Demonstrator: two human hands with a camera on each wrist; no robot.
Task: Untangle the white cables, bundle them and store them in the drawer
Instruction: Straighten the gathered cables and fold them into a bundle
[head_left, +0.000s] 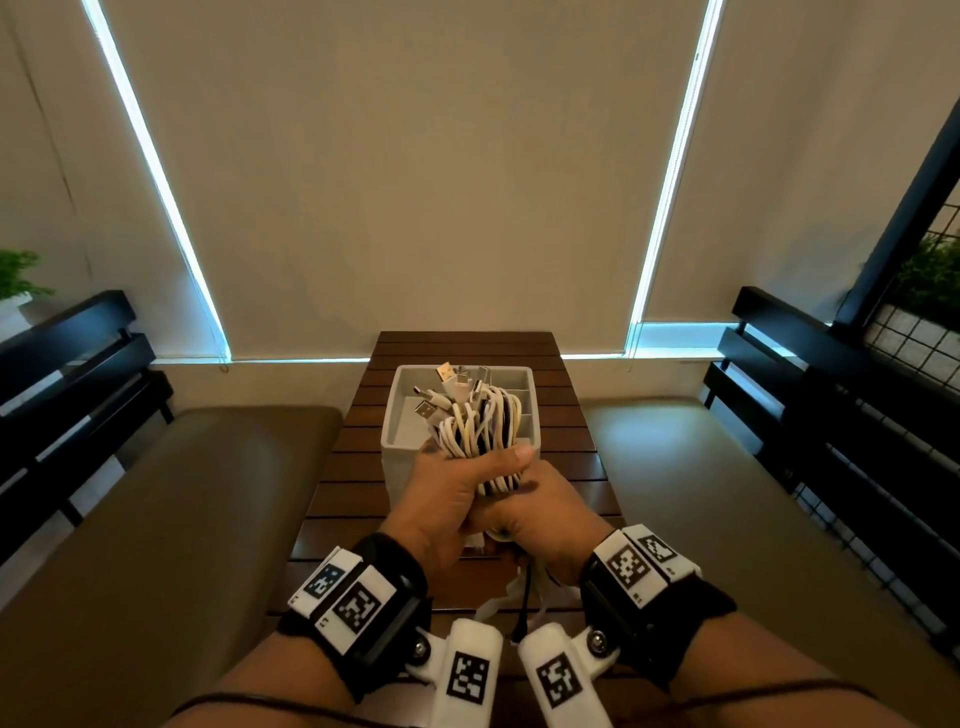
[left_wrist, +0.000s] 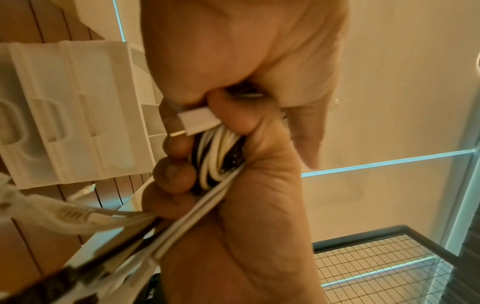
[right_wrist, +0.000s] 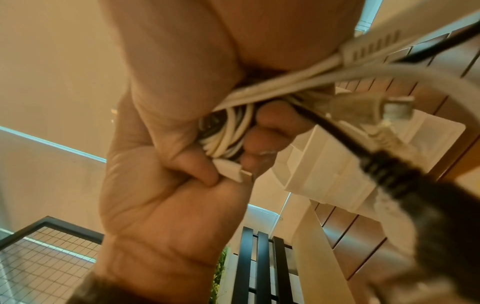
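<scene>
A bundle of looped white cables (head_left: 480, 423), with black strands mixed in, stands up out of both fists above the white drawer box (head_left: 408, 449) on the slatted wooden table (head_left: 363, 483). Several USB plugs (head_left: 447, 382) fan out at its top. My left hand (head_left: 452, 488) grips the loops with the thumb across the front; my right hand (head_left: 545, 512) grips them just below and to the right. In the left wrist view the fingers curl round the white loops (left_wrist: 217, 152) and a white connector (left_wrist: 198, 121). The right wrist view shows the same loops (right_wrist: 228, 131) and a black plug (right_wrist: 389, 168) dangling.
Loose cable ends (head_left: 519, 590) hang beneath the hands toward the table's near edge. Brown bench cushions (head_left: 171, 519) flank the narrow table, backed by black slatted rails (head_left: 78, 384). A wire grid panel (head_left: 914, 332) and plants stand at the right; window blinds fill the back.
</scene>
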